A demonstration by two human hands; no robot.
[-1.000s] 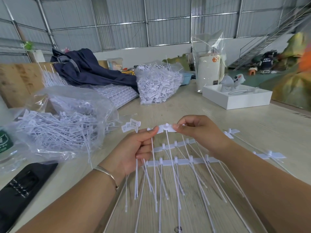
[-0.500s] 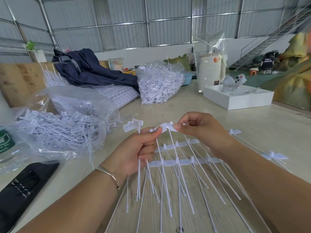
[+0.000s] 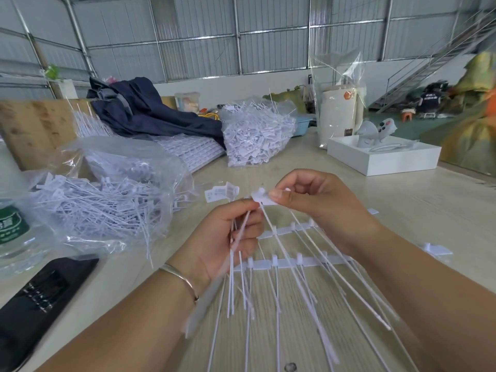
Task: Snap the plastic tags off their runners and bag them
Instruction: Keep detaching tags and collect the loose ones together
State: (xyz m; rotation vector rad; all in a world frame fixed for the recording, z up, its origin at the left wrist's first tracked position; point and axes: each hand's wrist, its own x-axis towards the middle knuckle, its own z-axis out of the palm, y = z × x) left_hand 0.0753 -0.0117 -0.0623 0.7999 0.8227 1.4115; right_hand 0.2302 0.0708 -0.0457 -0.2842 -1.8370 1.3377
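While I pinch the flat white plastic tag (image 3: 264,197) above the table, my right hand (image 3: 319,208) twists it.

My left hand (image 3: 228,237) grips loose stems; snapped carelessly, they could scatter beside the clear plastic bag (image 3: 112,200).

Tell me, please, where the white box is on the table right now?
In the head view, the white box sits at the table's far right, beyond the right hand, just right of the cream canister.

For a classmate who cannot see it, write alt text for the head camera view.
Two hands work white plastic tags: the right hand pinches a tag head, and the left hand grips a bundle of tag stems. A clear bag of tags lies left.
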